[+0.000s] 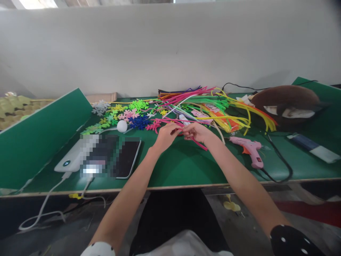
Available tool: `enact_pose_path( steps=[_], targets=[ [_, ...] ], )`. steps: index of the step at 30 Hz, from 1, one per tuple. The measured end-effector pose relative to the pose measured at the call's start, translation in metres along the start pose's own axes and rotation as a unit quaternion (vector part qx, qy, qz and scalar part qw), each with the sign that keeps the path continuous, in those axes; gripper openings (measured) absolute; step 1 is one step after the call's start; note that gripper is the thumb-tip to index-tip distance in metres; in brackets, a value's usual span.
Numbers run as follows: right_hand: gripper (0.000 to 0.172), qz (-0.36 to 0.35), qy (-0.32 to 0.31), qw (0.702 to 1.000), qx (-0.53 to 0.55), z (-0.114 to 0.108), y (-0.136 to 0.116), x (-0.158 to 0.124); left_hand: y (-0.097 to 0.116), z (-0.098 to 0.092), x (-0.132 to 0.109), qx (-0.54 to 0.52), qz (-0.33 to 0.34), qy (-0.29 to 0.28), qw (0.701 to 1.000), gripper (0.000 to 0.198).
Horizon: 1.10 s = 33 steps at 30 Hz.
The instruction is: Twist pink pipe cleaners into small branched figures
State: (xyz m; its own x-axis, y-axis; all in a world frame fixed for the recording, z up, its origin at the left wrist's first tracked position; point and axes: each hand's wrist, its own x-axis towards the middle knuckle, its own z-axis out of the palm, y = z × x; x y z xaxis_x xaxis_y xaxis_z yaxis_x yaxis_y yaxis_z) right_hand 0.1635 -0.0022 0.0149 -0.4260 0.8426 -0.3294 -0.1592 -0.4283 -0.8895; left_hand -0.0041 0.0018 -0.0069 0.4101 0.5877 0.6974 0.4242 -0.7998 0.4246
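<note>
Over the green table, my left hand (168,136) and my right hand (196,132) meet with their fingertips close together. Both pinch pink pipe cleaners (199,143), whose ends stick out below my right hand and to the left of my left hand. How the strands cross between the fingers is hidden. Just left of my left hand lies a pink snowflake-like shape (154,125). Behind the hands spreads a pile of loose pipe cleaners, with pink (186,97), green (217,102) and yellow (239,119) ones.
A pink glue gun (249,149) with a black cord lies at right, near a brown bag-like object (286,101). At left are a phone (128,158), a white power bank (76,154) with a cable, a white ball (122,126) and several coloured shapes (138,105). Green side panels (45,142) flank the table.
</note>
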Motion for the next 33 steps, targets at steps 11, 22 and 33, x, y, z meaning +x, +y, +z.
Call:
enact_pose_path(
  steps=[11,22,33],
  targets=[
    [0.011,0.03,-0.006,0.999,-0.012,-0.001,-0.001,0.0,0.0,-0.001,-0.003,0.013,0.012,-0.009,1.0,0.011],
    [0.009,-0.109,0.062,0.966,-0.224,0.006,0.003,0.004,0.005,0.002,-0.006,0.097,0.012,-0.061,0.993,0.013],
    [0.023,-0.297,0.213,0.676,-0.639,0.024,0.021,0.005,-0.003,0.008,-0.001,-0.004,-0.178,-0.031,0.984,0.013]
  ],
)
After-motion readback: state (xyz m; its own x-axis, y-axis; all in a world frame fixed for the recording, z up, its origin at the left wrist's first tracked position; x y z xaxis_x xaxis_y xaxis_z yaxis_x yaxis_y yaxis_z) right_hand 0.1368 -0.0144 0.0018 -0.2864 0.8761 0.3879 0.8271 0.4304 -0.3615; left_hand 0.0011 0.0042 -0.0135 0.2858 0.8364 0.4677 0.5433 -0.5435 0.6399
